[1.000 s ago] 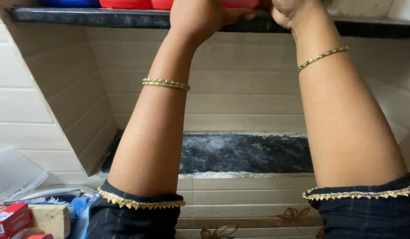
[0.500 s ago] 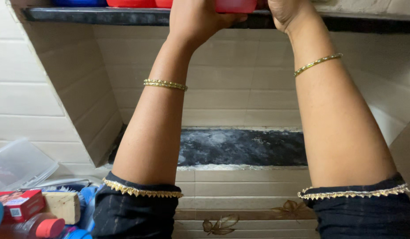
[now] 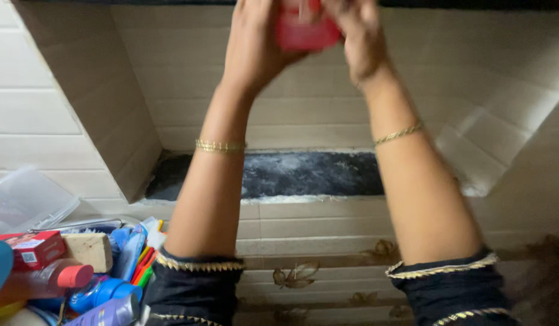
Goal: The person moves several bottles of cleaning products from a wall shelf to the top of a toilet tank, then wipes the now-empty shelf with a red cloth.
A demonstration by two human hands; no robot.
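Both my arms reach up in front of a tiled wall niche. Between my hands is a red plastic container [image 3: 303, 31], blurred by motion, held near the top of the view. My left hand [image 3: 255, 45] cups its left side and my right hand [image 3: 359, 39] grips its right side. Each wrist carries a thin gold bangle, and my sleeves are dark with gold trim.
A dark stone ledge [image 3: 291, 175] forms the floor of the niche, with beige tiles behind. At lower left sits a heap of things: a clear plastic box [image 3: 23, 199], a red carton [image 3: 32, 249], a bottle with a red cap [image 3: 56, 279] and blue bottles [image 3: 104, 293].
My hands have come down from the upper shelf with the red container between them. The view has tilted down, so the shelf with its other red boxes has left the frame.
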